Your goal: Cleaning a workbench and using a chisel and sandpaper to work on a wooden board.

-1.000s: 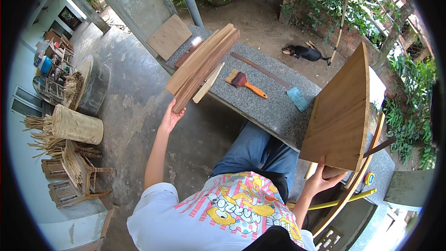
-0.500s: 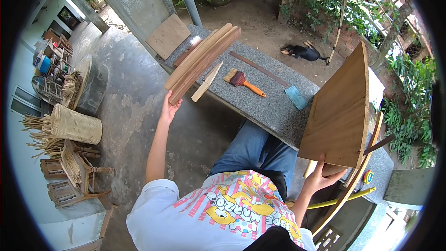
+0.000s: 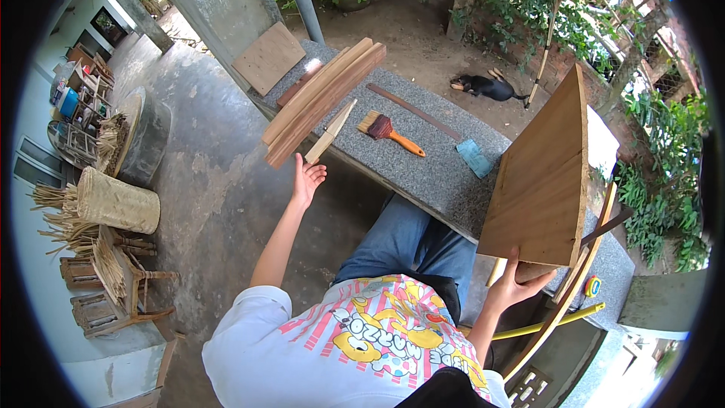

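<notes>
Left hand point(image 3: 306, 183) splayed, right point(image 3: 513, 284) on board point(image 3: 540, 174)

1. At right, your broad panel point(image 3: 535, 174) is smooth-looking wood with visible grain.
2. Upper left of centre, your curved strips point(image 3: 325, 104) are matt wood.
3. Near centre, your brush point(image 3: 388, 132) has a glossy handle point(image 3: 408, 142).
4. Mid-frame, your bench top point(image 3: 427, 174) looks like speckled stone.

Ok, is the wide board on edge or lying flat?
On edge: the wide board rises steeply from the bench, broad face showing, right hand at its near end.
</notes>
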`<state>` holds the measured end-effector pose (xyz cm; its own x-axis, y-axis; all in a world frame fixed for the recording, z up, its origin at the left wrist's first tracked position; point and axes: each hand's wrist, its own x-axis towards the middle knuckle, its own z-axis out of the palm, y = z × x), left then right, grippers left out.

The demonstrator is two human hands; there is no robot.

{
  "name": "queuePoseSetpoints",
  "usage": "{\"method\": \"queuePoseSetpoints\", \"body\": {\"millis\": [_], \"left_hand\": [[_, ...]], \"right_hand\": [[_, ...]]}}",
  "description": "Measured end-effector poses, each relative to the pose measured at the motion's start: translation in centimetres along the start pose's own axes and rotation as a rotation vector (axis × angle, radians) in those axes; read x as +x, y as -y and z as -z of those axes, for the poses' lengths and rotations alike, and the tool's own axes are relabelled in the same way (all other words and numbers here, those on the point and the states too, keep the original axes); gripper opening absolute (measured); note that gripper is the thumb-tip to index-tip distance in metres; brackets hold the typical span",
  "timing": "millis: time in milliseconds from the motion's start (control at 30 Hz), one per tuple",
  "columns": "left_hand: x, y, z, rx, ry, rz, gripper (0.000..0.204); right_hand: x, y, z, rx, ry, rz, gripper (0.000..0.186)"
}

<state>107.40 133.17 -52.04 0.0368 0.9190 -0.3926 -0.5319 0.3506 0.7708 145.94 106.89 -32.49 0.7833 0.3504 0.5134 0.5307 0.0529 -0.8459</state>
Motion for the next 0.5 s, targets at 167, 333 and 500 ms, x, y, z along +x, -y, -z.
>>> {"method": "queuePoseSetpoints", "body": {"millis": [167, 333, 500], "left_hand": [[2.4, -0.7, -1.8, 0.027, 0.081, -0.048, 0.04], [5.0, -1.5, -1.9, -0.02, -0.046, -0.14, 0.035], [5.6, -2.9, -2.5, 0.164, -0.132, -0.104, 0.043]], "right_hand": [[0.1, 0.2, 0.0, 0.0, -0.018, 0.001, 0.065], [0.2, 0.5, -0.2, 0.052, -0.002, -0.021, 0.065], [0.1, 0.5, -0.1, 0.048, 0.027, -0.005, 0.067]]}}
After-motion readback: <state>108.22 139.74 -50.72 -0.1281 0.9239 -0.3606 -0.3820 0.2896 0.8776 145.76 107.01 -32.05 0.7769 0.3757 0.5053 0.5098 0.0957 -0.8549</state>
